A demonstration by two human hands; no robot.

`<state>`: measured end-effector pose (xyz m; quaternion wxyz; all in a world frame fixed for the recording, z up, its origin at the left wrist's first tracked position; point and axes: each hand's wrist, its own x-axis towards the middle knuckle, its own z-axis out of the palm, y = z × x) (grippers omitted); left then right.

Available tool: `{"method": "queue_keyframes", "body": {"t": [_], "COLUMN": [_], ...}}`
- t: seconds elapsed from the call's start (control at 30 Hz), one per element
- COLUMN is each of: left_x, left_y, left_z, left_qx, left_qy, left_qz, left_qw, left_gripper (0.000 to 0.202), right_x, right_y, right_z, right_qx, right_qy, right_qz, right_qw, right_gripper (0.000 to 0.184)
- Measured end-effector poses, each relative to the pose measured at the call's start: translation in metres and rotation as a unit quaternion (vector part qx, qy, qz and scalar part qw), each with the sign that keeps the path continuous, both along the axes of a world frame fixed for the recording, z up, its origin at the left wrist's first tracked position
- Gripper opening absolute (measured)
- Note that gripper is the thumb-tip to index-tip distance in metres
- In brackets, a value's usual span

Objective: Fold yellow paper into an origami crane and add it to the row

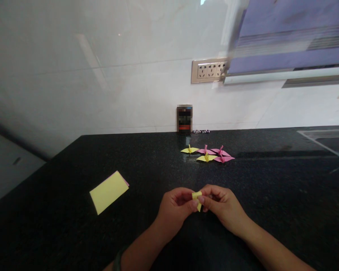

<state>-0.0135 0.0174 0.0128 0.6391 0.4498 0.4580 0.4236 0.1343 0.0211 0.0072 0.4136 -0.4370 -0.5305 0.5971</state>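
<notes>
A small piece of folded yellow paper (197,195) is pinched between both hands above the dark countertop. My left hand (176,205) grips its left side, thumb in front. My right hand (222,203) closes on its right side, with the thumb pressed against the front. Part of the paper is hidden behind the fingers. Beyond the hands, several folded paper cranes sit close together, among them a yellow crane (206,158) and a pink crane (223,159). To the left lies a stack of yellow paper (109,192), a pink edge showing beneath it.
A phone-like device (184,119), its screen blurred, leans on the white wall (130,94) beside a beaded strand (201,131). A wall socket panel (210,70) is above. At the right is a sink edge (324,145). The black countertop (147,158) ends on the left.
</notes>
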Motion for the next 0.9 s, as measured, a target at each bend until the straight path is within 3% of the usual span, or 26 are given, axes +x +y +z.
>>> {"method": "queue_keyframes", "body": {"t": [0.47, 0.67, 0.9], "left_x": [-0.0047, -0.0053, -0.0042], "left_y": [-0.005, -0.004, -0.0024], "left_z": [-0.0025, -0.001, -0.0063], "left_qx": [0.105, 0.096, 0.07], "left_qy": [0.125, 0.12, 0.085], "left_qz": [0.018, 0.01, -0.04], "left_qw": [0.986, 0.988, 0.993], "left_gripper": [0.016, 0.018, 0.017], "right_x": [-0.0009, -0.0015, -0.0007], "right_y": [-0.0026, -0.0032, -0.001], "right_z": [-0.0011, -0.0019, -0.0069], "right_qx": [0.045, 0.009, -0.005], "right_qy": [-0.036, 0.003, 0.019], "right_qz": [0.033, 0.052, 0.016], "right_qw": [0.998, 0.999, 1.0], "right_gripper": [0.017, 0.018, 0.02]}}
